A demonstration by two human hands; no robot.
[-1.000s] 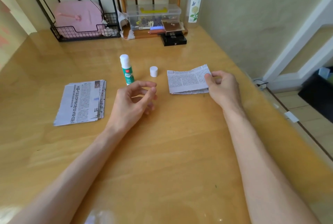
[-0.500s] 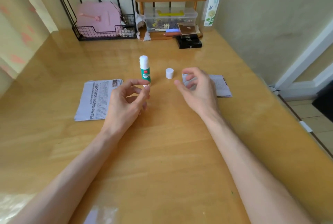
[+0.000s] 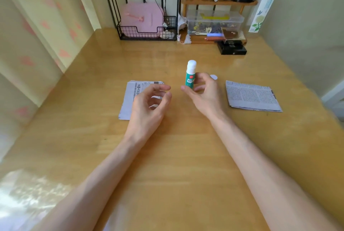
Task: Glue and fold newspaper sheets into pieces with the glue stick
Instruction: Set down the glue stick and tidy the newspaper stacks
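An uncapped glue stick (image 3: 190,74), green and white, stands upright at the table's middle. My right hand (image 3: 202,93) curls its thumb and fingers round the stick's lower body. Just behind that hand lies the stick's white cap (image 3: 214,77), mostly hidden. My left hand (image 3: 149,108) hovers with loosely curled fingers over the right part of a stack of newspaper sheets (image 3: 130,96) and holds nothing. A folded newspaper piece (image 3: 251,96) lies flat to the right, apart from both hands.
Along the back edge of the wooden table (image 3: 167,156) stand a black wire basket (image 3: 149,31) with a pink case, a small wooden shelf (image 3: 217,2), a clear plastic box (image 3: 214,22), a black box (image 3: 231,48) and a tall bottle (image 3: 262,7). Walls close both sides.
My right hand let go of the folded piece and moved left to the glue stick, closing round it. My left hand stayed loosely curled near the newspaper stack.
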